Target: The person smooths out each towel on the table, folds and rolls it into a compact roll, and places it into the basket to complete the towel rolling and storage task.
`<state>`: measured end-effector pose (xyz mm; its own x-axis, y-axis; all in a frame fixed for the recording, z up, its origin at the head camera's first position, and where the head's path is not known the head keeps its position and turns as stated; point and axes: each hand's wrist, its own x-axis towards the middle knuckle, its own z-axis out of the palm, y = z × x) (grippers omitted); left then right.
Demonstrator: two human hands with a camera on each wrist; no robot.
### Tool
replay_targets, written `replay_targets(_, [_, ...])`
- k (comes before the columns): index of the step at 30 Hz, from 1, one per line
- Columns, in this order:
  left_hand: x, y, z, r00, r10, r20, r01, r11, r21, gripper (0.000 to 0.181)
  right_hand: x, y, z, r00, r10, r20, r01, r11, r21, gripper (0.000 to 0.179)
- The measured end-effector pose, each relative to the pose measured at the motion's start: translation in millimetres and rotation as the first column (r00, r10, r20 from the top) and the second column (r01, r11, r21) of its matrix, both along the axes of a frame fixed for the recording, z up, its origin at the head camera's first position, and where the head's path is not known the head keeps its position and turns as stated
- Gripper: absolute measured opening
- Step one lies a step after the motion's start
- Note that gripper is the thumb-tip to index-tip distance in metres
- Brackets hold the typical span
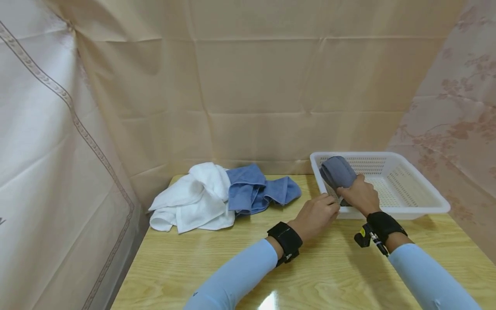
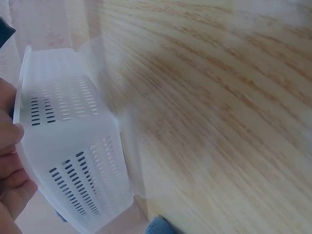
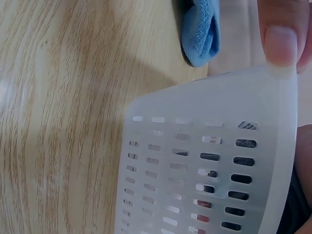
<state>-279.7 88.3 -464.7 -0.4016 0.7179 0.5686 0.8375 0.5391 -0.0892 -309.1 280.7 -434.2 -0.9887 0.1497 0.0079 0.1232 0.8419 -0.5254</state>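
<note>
A white perforated plastic basket [image 1: 410,210] stands at the right of the table. Inside its left end is a folded grey-blue towel [image 1: 336,170], which my right hand [image 1: 361,196] grips at the near end. At the basket's near left corner, my left hand [image 1: 314,215] holds the rim, with curled fingers [image 2: 10,165] showing in the left wrist view. A thumb [image 3: 280,44] lies on that corner in the right wrist view. The basket wall hides most of the towel there.
Left of the basket, a crumpled blue towel [image 1: 252,189] lies against a heaped white towel [image 1: 197,200] on the wood-grain table [image 1: 217,262]. A beige cloth [image 1: 255,82] hangs behind, with pale cloth hangings at either side.
</note>
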Motion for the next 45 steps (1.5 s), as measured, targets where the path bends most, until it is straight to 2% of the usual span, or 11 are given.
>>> replay_targets(11, [-1.6,-0.5,4.5,0.999,-0.006,-0.049,0.003,0.998,-0.063,0.013,-3.6,0.8,-0.3,0.996,-0.039,0.075,0.037,0.999,0.034,0.075])
replay_targets(18, [-0.7,-0.5,3.1,1.000,0.004,-0.029,-0.007,0.996,-0.088,0.013,-3.8,2.3,-2.7,0.993,-0.049,0.109,0.043,0.997,0.062,0.076])
replay_targets(26, [0.4,-0.2,4.5,0.999,0.018,-0.031,-0.021,0.995,-0.098,0.014,-4.8,0.6,-2.5,0.989,-0.031,0.142,0.021,0.997,0.074,0.077])
replay_targets(32, [0.0,0.6,4.2,0.999,0.020,-0.037,-0.024,0.995,-0.095,0.015,-6.1,0.3,-3.3,0.990,-0.015,0.137,0.001,0.995,0.104,0.072])
replay_targets(45, [0.9,0.1,7.8,1.000,0.029,-0.011,-0.030,0.993,-0.112,0.014,-9.5,-0.4,-3.2,0.982,0.022,0.187,-0.045,0.992,0.121,0.072])
